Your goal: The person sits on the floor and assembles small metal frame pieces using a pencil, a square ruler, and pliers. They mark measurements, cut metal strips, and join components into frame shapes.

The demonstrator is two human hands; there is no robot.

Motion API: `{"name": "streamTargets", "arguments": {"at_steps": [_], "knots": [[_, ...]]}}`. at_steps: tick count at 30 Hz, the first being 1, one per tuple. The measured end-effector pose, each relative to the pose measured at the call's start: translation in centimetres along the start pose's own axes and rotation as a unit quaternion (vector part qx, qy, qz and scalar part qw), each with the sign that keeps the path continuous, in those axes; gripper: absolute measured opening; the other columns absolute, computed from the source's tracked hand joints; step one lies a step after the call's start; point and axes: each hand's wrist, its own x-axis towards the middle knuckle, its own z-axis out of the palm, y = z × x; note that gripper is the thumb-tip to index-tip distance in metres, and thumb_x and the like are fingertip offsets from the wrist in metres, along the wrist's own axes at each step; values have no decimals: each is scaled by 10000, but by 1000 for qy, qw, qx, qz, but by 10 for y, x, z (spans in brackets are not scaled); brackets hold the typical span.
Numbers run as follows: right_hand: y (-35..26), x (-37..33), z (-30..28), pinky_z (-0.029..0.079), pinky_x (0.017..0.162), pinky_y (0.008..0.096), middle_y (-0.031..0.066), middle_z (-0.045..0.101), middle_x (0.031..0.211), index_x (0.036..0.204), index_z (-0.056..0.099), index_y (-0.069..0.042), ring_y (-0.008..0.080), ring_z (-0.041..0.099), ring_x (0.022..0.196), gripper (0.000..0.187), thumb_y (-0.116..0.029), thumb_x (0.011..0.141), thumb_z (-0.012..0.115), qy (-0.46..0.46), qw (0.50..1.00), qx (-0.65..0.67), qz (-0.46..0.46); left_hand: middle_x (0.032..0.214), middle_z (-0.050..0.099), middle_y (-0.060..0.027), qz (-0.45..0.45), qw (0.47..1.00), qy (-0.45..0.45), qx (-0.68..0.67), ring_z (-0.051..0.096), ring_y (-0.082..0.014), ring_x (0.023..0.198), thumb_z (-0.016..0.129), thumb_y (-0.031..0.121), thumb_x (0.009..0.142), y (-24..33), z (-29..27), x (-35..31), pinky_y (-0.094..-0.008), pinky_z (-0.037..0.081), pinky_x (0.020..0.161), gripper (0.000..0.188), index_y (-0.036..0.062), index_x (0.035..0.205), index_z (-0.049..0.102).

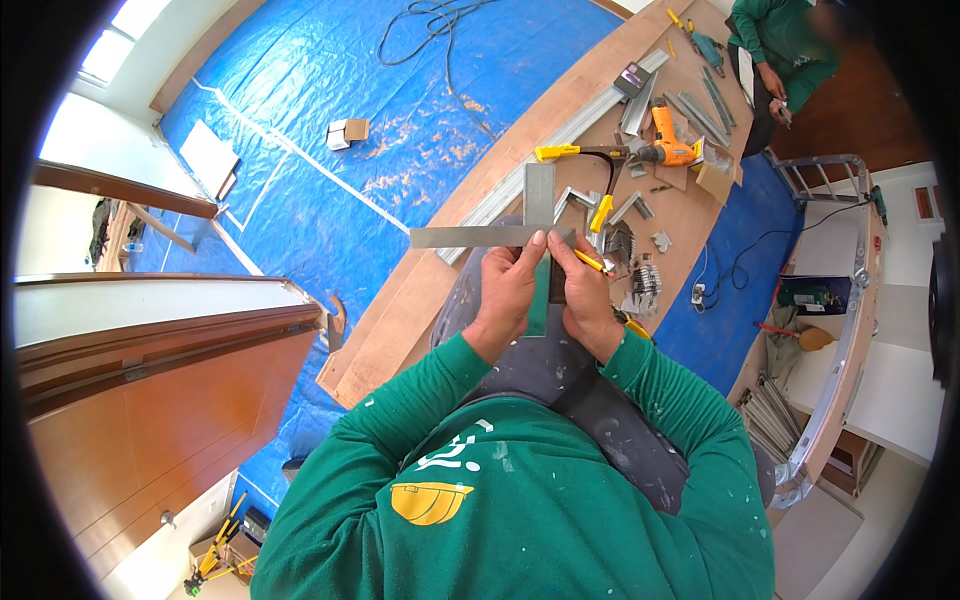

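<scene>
Thumbs together at the crossing, our left hand (pixel 507 292) and right hand (pixel 588 294) pinch a long grey strip (pixel 465 237) over our lap, beside the wooden surface (pixel 688 225). A second grey strip (pixel 540 190) crosses it; whether the green length (pixel 540 305) below belongs, we cannot be sure.

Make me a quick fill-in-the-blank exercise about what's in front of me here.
1. The crosswise grey strip held by the left hand and right hand sticks out sideways to the person's ____.
2. The drill beside the open cardboard box is mainly ____ in colour.
3. The plastic sheet spread over the floor is ____.
4. The helmet printed on the green sweatshirt is ____.

Missing words: left; orange; blue; yellow.
</scene>
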Motion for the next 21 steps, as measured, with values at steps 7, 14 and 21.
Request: {"name": "streamTargets", "arguments": {"at_steps": [7, 14, 21], "knots": [[-4, 16, -26, 500, 876, 287, -20, 682, 1044, 1208, 679, -85, 78, 621, 973, 207, -239, 1087, 614, -23, 999, 2, -30, 1104, 755, -78, 34, 999, 5, -2, 673, -125, 991, 705, 221, 1040, 8, -2, 6, -303, 518, 885, 302, -42, 1189, 709], [-90, 31, -28, 518, 833, 264, 46, 686, 1022, 1273, 657, -26, 103, 630, 903, 264, -187, 1092, 551, -134, 948, -227, -177, 1130, 750, -90, 26, 999, -4, 20, 687, -138, 995, 701, 210, 1039, 19, -22, 8, -321, 548, 868, 306, -44, 1209, 699], [-119, 12, 1, 529, 683, 279, 66, 710, 845, 1005, 696, 13, 101, 651, 754, 117, -56, 926, 643, -251, 839, -431, -216, 1115, 755, -60, 29, 999, -25, 29, 653, -110, 1023, 712, 185, 1024, 13, -1, -9, -323, 500, 925, 265, -22, 1189, 729]]}}
